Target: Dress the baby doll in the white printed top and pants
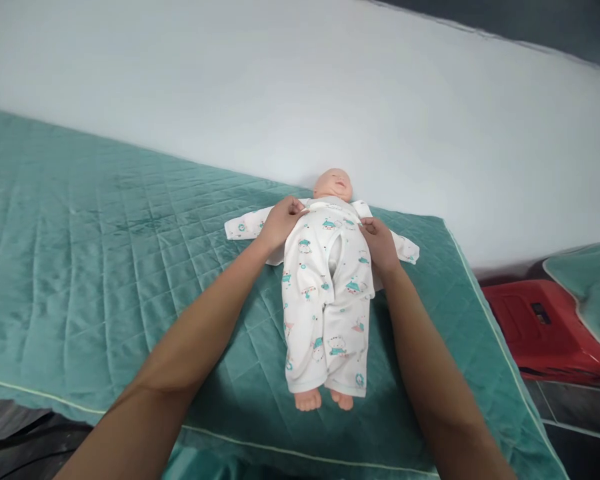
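Observation:
A baby doll lies on its back with its head toward the wall and its bare feet toward me. White printed baby pants, with an opening at the crotch, cover its legs and reach high up its front. Beneath them is a matching white top, its sleeves spread out to both sides. My left hand is closed in a pinch on the waistband at the left. On the opposite side, my right hand pinches the waistband's right edge. The doll's arms are hidden.
A green quilted cover lies under the doll, with its right edge running down toward me. Behind rises a white wall. A red plastic stool or box stands at the right, partly under green cloth.

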A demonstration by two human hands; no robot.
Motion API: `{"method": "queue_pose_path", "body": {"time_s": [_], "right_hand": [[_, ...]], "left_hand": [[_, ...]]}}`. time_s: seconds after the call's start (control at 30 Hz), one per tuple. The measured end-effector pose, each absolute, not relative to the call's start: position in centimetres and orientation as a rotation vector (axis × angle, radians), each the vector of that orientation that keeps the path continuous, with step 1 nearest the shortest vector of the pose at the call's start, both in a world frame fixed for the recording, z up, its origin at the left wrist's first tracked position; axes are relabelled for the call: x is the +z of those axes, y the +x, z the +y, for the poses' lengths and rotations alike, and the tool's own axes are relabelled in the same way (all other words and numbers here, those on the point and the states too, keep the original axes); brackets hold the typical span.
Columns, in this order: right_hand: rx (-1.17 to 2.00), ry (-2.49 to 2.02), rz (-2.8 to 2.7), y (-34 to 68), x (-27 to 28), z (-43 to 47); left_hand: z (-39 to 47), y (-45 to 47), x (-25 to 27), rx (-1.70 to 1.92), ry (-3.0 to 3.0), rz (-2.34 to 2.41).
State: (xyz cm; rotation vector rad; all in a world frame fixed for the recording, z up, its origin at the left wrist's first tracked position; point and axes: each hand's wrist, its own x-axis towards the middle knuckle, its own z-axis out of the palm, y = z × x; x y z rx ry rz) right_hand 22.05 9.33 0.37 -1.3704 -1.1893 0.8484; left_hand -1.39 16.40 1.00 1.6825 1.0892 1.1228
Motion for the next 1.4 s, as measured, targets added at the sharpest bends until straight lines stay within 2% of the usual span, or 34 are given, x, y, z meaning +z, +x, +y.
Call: {"method": "queue_pose_path", "body": {"time_s": [0.23,0.37,0.47,0.63,0.73,0.93,1.07,1.4], "right_hand": [[0.476,-1.371,-1.327,21.1,1.1,7.4],[0.184,-1.298,-1.502,19.3,3.1,3.6],[0.275,-1.249,-1.711,17.1,4.1,-0.2],[0.461,-1.254,-2.038,15.0,4.7,-7.2],[0.539,-1.294,-2.289,14.6,5.2,-11.5],[0.271,-1.584,-2.403,12.2,4.4,-15.5],[0.165,-1.568,-2.304,10.9,2.7,-15.1],[0.321,-1.266,-2.247,11.7,3.6,-18.1]], "left_hand": [[15.3,-1.9,0.8,1.190,1.957,1.219],[11.2,-3.3,0.9,1.292,1.892,1.302],[4.3,-4.9,0.9,1.275,1.777,1.406],[-9.5,-7.4,-0.3,0.949,1.790,1.174],[-14.2,-7.9,-1.7,0.869,1.902,1.173],[-14.7,-6.9,-3.1,0.896,2.036,1.317],[-14.2,-6.7,-2.9,0.958,1.926,1.345],[-16.2,-10.4,-1.4,1.148,1.875,1.403]]}}
